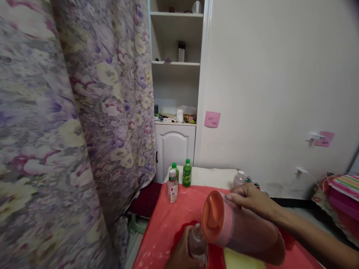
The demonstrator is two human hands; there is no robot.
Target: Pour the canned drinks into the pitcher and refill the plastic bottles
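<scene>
My right hand (248, 197) is closed at the upper side of a large translucent pitcher (252, 235) with an orange-pink lid; its grip point is partly hidden. The pitcher lies tilted almost on its side, lid end to the left. Below and left of that lid, my left hand (179, 251) is wrapped around a clear plastic bottle (198, 244). The bottle's open-looking neck is close to the lid's edge; whether they touch, or liquid flows between them, I cannot tell. Under both hands is a table with a red cover (157, 239).
At the table's far left stand a white-capped bottle (172, 190) and green bottles (187, 173). Another white-capped bottle (239, 178) and several cans (254, 184) are at the far right. A yellow item (241, 259) lies under the pitcher. A floral curtain (106, 112) hangs left.
</scene>
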